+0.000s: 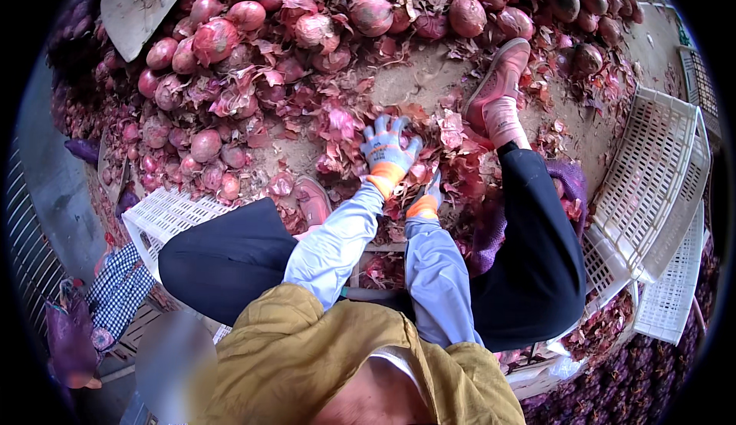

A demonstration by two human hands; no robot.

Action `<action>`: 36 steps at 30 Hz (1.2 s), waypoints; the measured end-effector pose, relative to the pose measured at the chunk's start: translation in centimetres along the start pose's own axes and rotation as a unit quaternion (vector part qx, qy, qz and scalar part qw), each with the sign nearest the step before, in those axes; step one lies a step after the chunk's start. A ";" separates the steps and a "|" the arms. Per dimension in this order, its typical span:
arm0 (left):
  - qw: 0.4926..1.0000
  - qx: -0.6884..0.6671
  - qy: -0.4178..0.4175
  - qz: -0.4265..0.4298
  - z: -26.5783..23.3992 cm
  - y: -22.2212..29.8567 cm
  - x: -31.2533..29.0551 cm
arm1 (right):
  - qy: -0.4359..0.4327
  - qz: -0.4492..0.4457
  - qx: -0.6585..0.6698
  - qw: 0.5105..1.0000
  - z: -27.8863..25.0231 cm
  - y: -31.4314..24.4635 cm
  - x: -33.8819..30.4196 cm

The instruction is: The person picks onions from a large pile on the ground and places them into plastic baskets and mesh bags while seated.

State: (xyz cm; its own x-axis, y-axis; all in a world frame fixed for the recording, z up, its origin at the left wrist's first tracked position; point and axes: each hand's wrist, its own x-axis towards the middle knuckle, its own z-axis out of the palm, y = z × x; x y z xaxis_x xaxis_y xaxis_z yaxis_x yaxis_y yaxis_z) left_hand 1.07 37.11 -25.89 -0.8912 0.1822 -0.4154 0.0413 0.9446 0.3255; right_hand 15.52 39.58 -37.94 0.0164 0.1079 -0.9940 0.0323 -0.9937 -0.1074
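Note:
My left hand (386,153), in a grey glove with an orange cuff, reaches into loose red onion skins (337,122). Its fingers are spread, and I see nothing gripped in them. Close by on its right is my right hand (426,201), gloved the same way, held low over more skins (460,172). That hand looks closed and is seen edge-on; a narrow grey pointed shape shows at its front, and I cannot tell whether it is a glove finger or a tool. Whole red onions (370,14) are heaped beyond both hands.
White plastic crates (652,172) stand at the right, and another crate (172,214) is by my left knee. A purple mesh bag (567,183) lies by my right leg. At the upper left is a flat scoop-like panel (142,7). Another person (115,294) is at lower left.

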 end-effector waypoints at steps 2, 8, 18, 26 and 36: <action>0.998 -0.047 0.021 -0.025 2.3 -1.3 -2.2 | 0.132 -0.048 -0.338 0.931 -0.7 -0.4 2.4; 0.987 -0.131 0.033 -0.085 3.5 -6.8 -2.0 | 0.165 -0.185 -0.584 0.773 2.7 -0.2 -0.1; 0.982 0.046 0.174 -0.049 -10.6 -13.2 9.4 | 0.132 -0.258 -0.617 0.732 6.6 -0.3 -7.3; 0.988 0.089 0.059 -0.108 -1.5 -10.9 2.6 | 0.122 -0.302 -0.573 0.752 6.7 -1.1 -6.9; 0.710 -0.655 0.114 -0.231 1.9 -8.0 -1.2 | 0.003 -0.250 -0.553 0.795 3.5 1.3 3.6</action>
State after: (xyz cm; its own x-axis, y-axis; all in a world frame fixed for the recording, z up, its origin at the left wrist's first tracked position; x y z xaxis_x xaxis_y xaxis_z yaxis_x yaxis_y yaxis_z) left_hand 2.70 29.83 -29.64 -0.7295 -0.2544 -0.6350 -0.6016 -0.2032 0.7725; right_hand 12.16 38.54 -41.69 -0.2702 0.4852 -0.8316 0.8946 -0.1926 -0.4031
